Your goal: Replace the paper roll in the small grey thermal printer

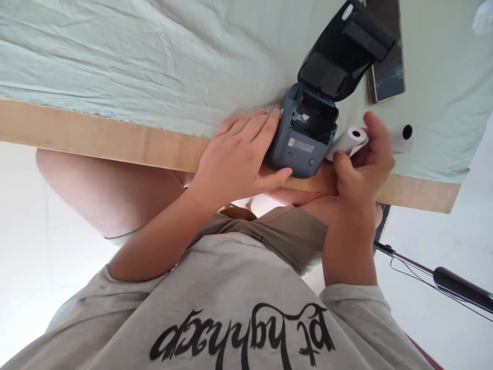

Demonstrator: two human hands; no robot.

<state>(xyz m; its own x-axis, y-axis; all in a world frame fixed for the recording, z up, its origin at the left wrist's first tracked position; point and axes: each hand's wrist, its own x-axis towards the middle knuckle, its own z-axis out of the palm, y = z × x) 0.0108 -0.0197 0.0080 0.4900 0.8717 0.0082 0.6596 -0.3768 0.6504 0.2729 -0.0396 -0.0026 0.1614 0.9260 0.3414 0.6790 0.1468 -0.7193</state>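
A dark grey-blue portable thermal printer [298, 146] lies at the table's front edge, its black lid [339, 56] swung up and its paper bay exposed, with no roll visible in it. My left hand [242, 154] holds the printer's left side, fingers stretched along it and thumb at the front corner. In my right hand [364, 164] is a small white paper roll [348, 142], gripped between thumb and fingers just right of the printer. Behind those fingers lies a second paper roll [400, 140] with a dark core, partly hidden.
A dark smartphone [387, 67] lies beyond the rolls, partly behind the raised lid. Pale green cloth [154, 67] covers the table, leaving a bare wooden edge [96, 133] nearest me. A whitish crumpled item [483, 18] sits far right. Below the table, a black-handled pole [462, 288] extends rightward.
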